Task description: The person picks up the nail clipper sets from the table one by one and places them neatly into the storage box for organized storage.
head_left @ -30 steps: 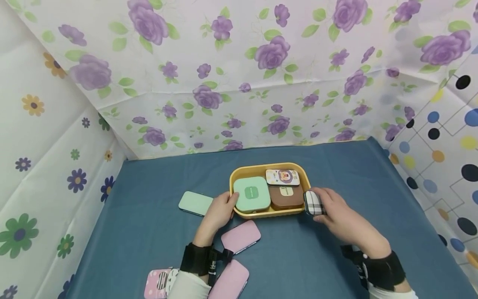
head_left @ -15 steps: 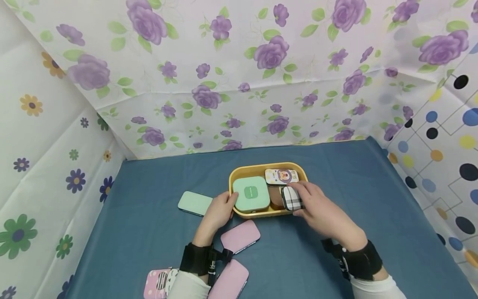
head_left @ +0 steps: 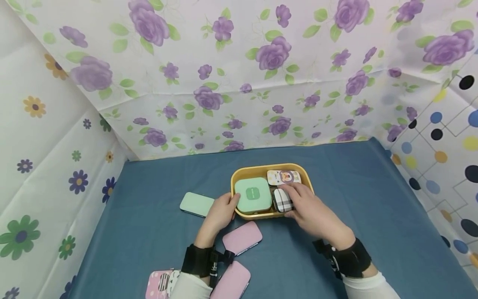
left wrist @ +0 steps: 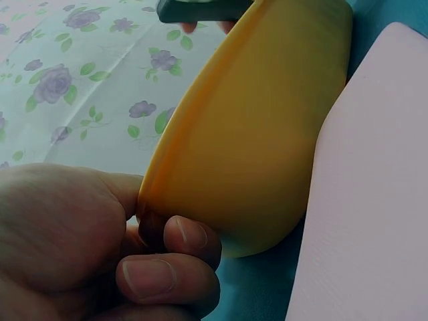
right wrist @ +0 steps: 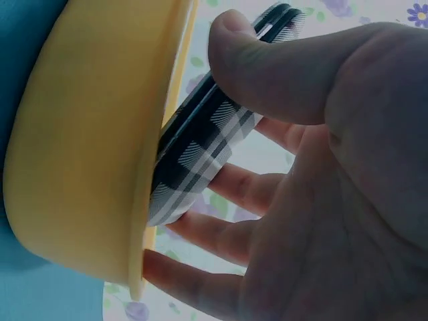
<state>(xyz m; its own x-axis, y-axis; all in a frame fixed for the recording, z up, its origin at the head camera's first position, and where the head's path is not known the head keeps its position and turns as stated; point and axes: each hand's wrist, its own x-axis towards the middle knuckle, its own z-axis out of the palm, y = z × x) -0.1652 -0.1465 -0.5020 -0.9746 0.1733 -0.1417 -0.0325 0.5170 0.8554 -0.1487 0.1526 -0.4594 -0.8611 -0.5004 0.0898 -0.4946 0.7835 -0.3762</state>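
My left hand (head_left: 220, 214) grips the left end of a yellow basket (head_left: 257, 216), its thumb at the rim and fingers curled outside, as the left wrist view shows. My right hand (head_left: 313, 211) pinches a black-and-white plaid case (head_left: 282, 200) between thumb and fingers. That case tilts down past the rim in the right wrist view (right wrist: 207, 144), over the basket's right front part. A mint green square case (head_left: 254, 199) fills the basket's left half. Behind the plaid case lies a white case with a lion picture (head_left: 284, 177). The brown case is almost wholly hidden.
A mint green flat case (head_left: 196, 204) lies left of the basket. In front are a pink case (head_left: 242, 238), another pink case (head_left: 231, 280) and a pink patterned case (head_left: 158, 284), partly behind the left sleeve. Flowered and dotted sheets wall the blue cloth (head_left: 160, 178).
My right hand has carried the plaid case leftward from beside the basket's right end to over the brown case inside. My left hand has stayed on the basket.
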